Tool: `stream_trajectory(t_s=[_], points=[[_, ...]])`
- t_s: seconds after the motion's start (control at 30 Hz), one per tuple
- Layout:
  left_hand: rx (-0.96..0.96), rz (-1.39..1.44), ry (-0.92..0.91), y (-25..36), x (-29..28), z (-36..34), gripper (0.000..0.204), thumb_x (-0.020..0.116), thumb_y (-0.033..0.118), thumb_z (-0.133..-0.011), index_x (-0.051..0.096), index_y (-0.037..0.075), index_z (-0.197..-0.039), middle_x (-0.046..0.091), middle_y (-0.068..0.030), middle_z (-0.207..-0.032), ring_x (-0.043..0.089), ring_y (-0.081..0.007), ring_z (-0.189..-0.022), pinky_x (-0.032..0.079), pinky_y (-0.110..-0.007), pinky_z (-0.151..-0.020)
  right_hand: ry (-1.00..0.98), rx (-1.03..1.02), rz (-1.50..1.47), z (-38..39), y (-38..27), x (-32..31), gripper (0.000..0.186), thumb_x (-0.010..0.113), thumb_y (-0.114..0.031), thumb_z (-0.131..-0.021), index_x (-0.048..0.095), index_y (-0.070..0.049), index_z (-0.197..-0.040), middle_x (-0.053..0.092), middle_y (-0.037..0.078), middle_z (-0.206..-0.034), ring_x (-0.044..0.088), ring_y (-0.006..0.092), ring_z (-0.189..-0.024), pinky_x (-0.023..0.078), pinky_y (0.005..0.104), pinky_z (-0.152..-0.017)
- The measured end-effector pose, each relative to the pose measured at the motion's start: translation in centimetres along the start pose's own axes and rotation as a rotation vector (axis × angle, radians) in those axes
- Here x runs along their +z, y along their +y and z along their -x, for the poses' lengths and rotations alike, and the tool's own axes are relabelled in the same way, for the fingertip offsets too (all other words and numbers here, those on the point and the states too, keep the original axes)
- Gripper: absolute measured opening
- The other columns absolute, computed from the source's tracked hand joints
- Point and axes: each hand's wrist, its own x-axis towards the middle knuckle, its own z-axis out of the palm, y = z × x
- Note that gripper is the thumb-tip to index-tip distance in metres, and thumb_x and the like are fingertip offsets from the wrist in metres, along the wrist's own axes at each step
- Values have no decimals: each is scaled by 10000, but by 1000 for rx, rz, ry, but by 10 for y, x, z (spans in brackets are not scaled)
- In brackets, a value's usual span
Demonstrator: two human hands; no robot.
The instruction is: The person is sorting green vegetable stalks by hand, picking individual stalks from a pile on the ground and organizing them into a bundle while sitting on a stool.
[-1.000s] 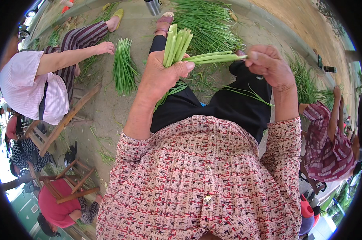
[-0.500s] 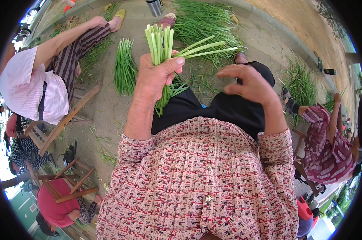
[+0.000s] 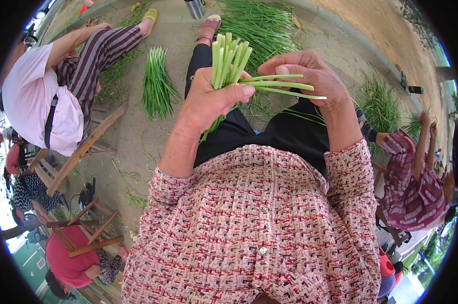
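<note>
My left hand [image 3: 211,99] is closed round a bunch of thick green stalks [image 3: 229,63], their pale cut ends standing up above the fist. Thinner green ends hang out below it, partly hidden by the wrist. Three longer stalks [image 3: 289,86] stick out sideways from the fist to the right. Beside these is my right hand [image 3: 315,76], its fingers bent and loosely apart. The stalk ends cross in front of its thumb and palm, and I see no grip on them. Both hands are above my lap in black trousers [image 3: 289,137].
A large heap of green stalks [image 3: 259,35] lies on the ground ahead, by my foot. A smaller bundle [image 3: 157,83] lies to the left. A metal flask [image 3: 194,9] stands at the far edge. People sit on both sides, near wooden stools [image 3: 89,144]; more greens [image 3: 381,109] lie right.
My right hand has moved in toward the sideways stalks. My left hand has shifted slightly right with the bunch. My left leg is now stretched further forward into view.
</note>
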Motion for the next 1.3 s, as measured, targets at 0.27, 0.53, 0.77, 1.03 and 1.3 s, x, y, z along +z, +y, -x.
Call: stream_trajectory(t_s=[0.27, 0.53, 0.77, 1.03, 1.3], points=[[-42, -69, -17, -3, 2, 2, 255, 754, 145, -747, 651, 5, -933, 627, -54, -654, 432, -32, -443, 302, -176, -388, -137, 48, 129, -2, -1, 5, 300, 719, -190, -728, 679, 47, -907, 643, 20, -778, 558, 62, -681, 423, 185, -615], [-10, -161, -25, -8, 10, 2, 214, 727, 178, -756, 649, 9, -863, 604, -6, -648, 487, -46, -535, 336, -198, -449, -22, 49, 187, 4, 5, 11, 207, 732, -114, -727, 701, 30, -872, 662, 16, -738, 581, 53, -659, 453, 202, -608], [-45, -161, 5, -12, 7, 1, 255, 753, 155, -758, 634, 6, -927, 617, -48, -642, 415, -30, -442, 285, -181, -377, 167, -57, 68, 4, 17, 21, 110, 689, -99, -767, 693, 8, -793, 638, 14, -667, 556, 52, -581, 431, 196, -551], [-101, -110, 69, -14, -2, 4, 237, 741, 133, -758, 628, 6, -922, 610, -57, -633, 413, -38, -431, 281, -187, -374, 278, -112, -240, 20, 16, -11, 120, 629, -118, -845, 641, 0, -825, 589, 21, -718, 514, 80, -646, 417, 217, -575], [-87, -77, 64, -16, -4, 2, 235, 739, 119, -764, 628, -3, -931, 622, -69, -647, 425, -41, -427, 294, -185, -373, 476, 42, 230, 30, 18, -51, 345, 635, -339, -871, 684, -1, -918, 634, 69, -781, 572, 135, -737, 456, 261, -678]])
